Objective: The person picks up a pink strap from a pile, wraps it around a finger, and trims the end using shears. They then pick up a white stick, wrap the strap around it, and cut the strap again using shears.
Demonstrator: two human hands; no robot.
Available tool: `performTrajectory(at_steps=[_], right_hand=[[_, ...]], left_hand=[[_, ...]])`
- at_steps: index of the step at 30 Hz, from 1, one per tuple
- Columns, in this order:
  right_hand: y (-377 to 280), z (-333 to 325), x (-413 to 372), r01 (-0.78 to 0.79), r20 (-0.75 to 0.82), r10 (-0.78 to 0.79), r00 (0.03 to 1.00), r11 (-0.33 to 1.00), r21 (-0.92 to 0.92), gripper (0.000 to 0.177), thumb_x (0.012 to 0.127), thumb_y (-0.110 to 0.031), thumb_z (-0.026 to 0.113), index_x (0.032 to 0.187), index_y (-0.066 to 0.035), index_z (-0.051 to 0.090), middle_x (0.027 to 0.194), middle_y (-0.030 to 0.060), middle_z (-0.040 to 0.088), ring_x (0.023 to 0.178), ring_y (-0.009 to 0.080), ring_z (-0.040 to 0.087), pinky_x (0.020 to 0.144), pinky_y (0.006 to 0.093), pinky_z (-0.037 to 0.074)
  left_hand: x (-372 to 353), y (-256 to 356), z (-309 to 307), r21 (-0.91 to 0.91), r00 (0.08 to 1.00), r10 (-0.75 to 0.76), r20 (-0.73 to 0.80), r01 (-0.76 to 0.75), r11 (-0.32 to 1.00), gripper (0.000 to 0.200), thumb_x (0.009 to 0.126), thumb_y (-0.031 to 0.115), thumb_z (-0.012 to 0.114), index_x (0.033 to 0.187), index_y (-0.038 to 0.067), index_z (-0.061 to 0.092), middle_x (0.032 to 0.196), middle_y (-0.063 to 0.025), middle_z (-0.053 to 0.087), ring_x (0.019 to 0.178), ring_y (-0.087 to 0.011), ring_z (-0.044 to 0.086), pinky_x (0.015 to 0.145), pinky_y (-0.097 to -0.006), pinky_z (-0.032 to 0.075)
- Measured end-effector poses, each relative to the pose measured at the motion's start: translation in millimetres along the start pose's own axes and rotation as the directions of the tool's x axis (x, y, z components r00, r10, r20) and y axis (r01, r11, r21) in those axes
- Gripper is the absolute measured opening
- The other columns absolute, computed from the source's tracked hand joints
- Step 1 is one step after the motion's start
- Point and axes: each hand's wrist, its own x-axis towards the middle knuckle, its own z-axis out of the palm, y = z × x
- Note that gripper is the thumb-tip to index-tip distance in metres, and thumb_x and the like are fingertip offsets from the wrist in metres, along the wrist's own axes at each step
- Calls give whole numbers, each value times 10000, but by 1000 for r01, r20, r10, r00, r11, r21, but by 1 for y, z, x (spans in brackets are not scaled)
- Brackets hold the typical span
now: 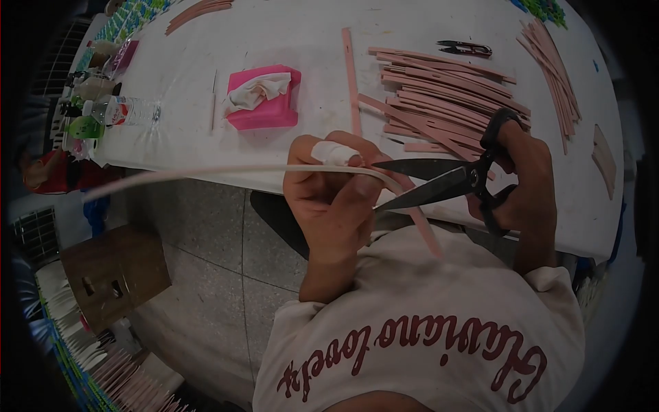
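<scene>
Pinched in my left hand (336, 196) is a long pale pink strip (240, 169), which stretches out to the left and bends down past my fingers to the right. White tape or cloth wraps one fingertip of this hand. My right hand (525, 182) grips the handles of black scissors (446, 180). The scissor blades are spread apart, pointing left, with the strip's right-hand part between or beside them; which one I cannot tell. Behind the scissors lies a pile of pink strips (446, 96) on the white table (309, 41).
A pink box with white cloth (264, 113) stands left of centre. Small black snips (465, 48) lie behind the pile. More strips (555, 82) are at the right. Bottles (120, 110) line the left edge. A brown box (117, 275) sits on the floor.
</scene>
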Motion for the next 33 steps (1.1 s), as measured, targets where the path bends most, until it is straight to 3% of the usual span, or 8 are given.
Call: performTrajectory(at_steps=[6, 13, 16, 18, 21, 28, 31, 33], right_hand=[[-2, 2, 3, 55, -60, -58, 997, 997, -53, 362, 441, -56, 743, 762, -25, 580, 587, 23, 490, 447, 113, 435, 418, 234, 356], [3, 10, -1, 51, -141, -60, 988, 997, -66, 382, 490, -81, 773, 814, -32, 575, 581, 12, 463, 460, 91, 420, 415, 230, 332], [2, 13, -6, -160, -142, 190, 972, 967, 197, 383, 575, -154, 812, 828, -41, 548, 603, -16, 461, 513, 57, 421, 461, 207, 335], [4, 18, -13, -413, 83, 476, 875, 647, 641, 394, 650, -211, 815, 851, -56, 514, 672, -28, 497, 578, 34, 419, 525, 185, 340], [-5, 31, -10, -346, 175, 357, 918, 500, 794, 371, 686, -186, 798, 865, -68, 495, 759, -5, 552, 612, 27, 420, 557, 179, 349], [-25, 60, 0, -335, 202, 390, 899, 314, 888, 331, 701, -86, 757, 883, -65, 481, 818, 38, 601, 686, 44, 525, 592, 187, 433], [-23, 56, 4, -345, 229, 383, 895, 269, 899, 318, 698, -73, 750, 869, -61, 483, 797, 34, 599, 706, 59, 555, 605, 195, 454], [-21, 54, 6, -403, 296, 387, 873, 233, 885, 301, 696, -64, 741, 857, -58, 487, 761, 26, 592, 683, 58, 550, 588, 194, 447]], left_hand=[[2, 3, 4, 60, 995, 98, 12, -98, 993, 172, 876, 40, 542, 1042, 28, 504, 908, -129, 532, 785, -274, 639, 666, -358, 594], [-1, 3, 0, 185, 991, 130, -23, -123, 975, 192, 874, 41, 524, 1065, 33, 504, 920, -118, 534, 735, -252, 630, 564, -350, 588], [2, 3, 6, 124, 993, 121, -3, -120, 985, 220, 875, 35, 501, 1095, 27, 491, 922, -117, 539, 719, -245, 633, 530, -354, 585], [3, 5, 15, 201, 985, 93, -144, -63, 978, 241, 875, 21, 491, 1115, 19, 467, 917, -114, 542, 723, -250, 643, 535, -360, 588], [5, 3, 13, 350, 980, 157, -122, -105, 931, 265, 875, 17, 500, 1134, 15, 442, 912, -110, 551, 736, -262, 649, 541, -366, 590], [4, 2, 15, 370, 944, 201, -262, -94, 924, 266, 879, 27, 512, 1134, 30, 436, 929, -121, 577, 768, -281, 655, 584, -379, 598], [4, 3, 12, 341, 957, 157, -244, -67, 938, 298, 888, 42, 521, 1172, 32, 432, 962, -129, 585, 800, -299, 657, 629, -391, 598], [5, 0, 5, 194, 995, 60, -82, -43, 980, 335, 902, 66, 527, 1221, 40, 426, 990, -131, 590, 869, -322, 648, 688, -412, 587]])
